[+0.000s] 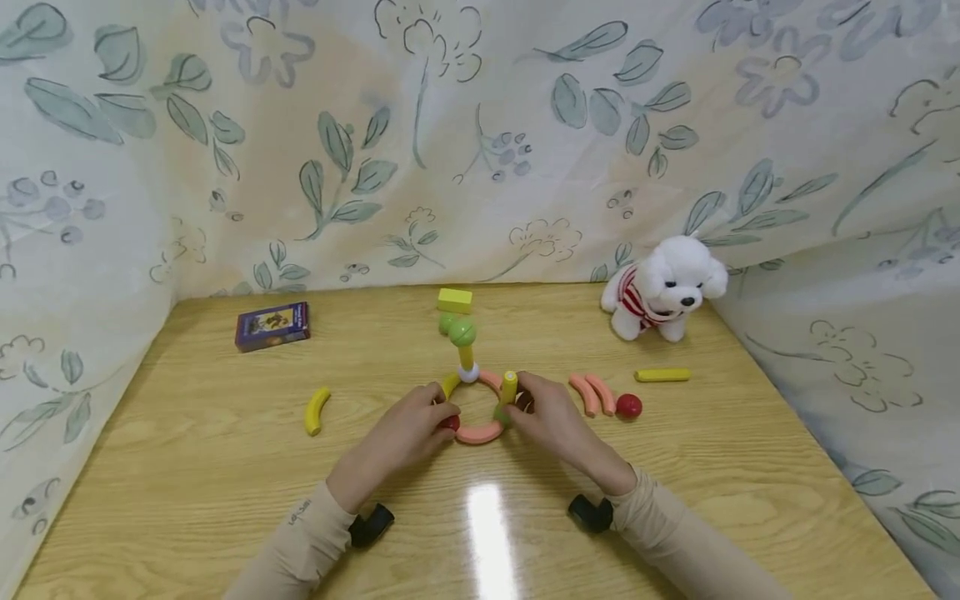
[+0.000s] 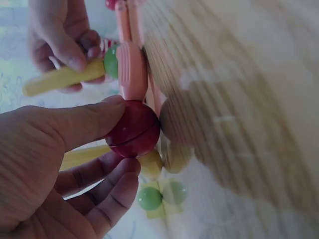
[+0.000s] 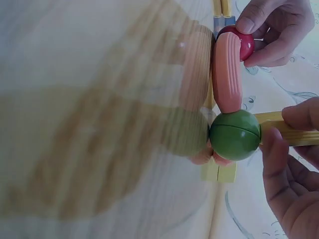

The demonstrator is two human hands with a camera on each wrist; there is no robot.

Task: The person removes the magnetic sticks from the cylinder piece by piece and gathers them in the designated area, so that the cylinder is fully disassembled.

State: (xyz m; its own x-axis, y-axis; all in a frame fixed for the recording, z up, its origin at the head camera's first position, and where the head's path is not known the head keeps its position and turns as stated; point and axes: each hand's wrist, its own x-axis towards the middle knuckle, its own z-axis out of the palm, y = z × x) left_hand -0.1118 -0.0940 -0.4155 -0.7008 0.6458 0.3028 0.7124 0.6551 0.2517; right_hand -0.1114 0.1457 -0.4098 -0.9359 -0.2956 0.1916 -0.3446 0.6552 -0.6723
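A ring of curved pieces and balls lies on the table between both hands. My left hand (image 1: 405,427) pinches a red ball (image 2: 133,129) at the ring's near left, between thumb and fingers. With my right hand (image 1: 553,419) I grip a straight yellow stick (image 1: 509,387) standing upright on a green ball (image 3: 235,134) at the right. A pink curved piece (image 1: 480,434) joins these two balls at the front. At the back, a white ball (image 1: 468,373) bears another upright yellow stick (image 1: 467,358), topped by a light green ball (image 1: 462,332).
Behind the ring are a yellow block (image 1: 455,301) and another green ball (image 1: 447,322). To the right lie loose pink curved pieces (image 1: 583,394), a red ball (image 1: 629,406) and a yellow stick (image 1: 662,375). A yellow curved piece (image 1: 317,411), box (image 1: 273,326) and plush dog (image 1: 663,287) also stand around.
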